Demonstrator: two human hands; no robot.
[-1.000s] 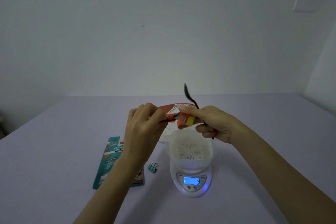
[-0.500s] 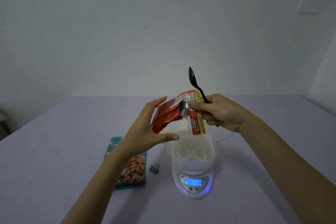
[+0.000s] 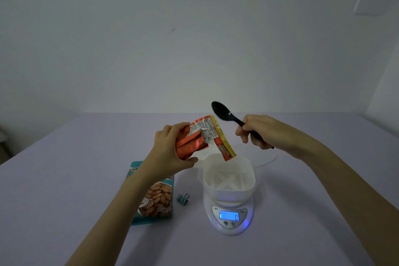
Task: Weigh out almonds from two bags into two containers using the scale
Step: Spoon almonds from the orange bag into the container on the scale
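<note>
So the crinkly orange foil almond bag (image 3: 191, 143) is up in the air, gripped round its lower half by the left grip (image 3: 170, 151), with its yellow-edged end hanging just over the white square plastic strainer tub (image 3: 216, 192), which sits on the round white digital scale (image 3: 229, 228) reading 0. The right grip (image 3: 264, 130) is clenched on a black plastic spoon (image 3: 222, 112), bowl up, near the bag but not touching. A teal almond bag (image 3: 156, 200) lies flat on the lavender table (image 3: 64, 179) left of the scale, with a small teal binder clip (image 3: 183, 197) between them.
</note>
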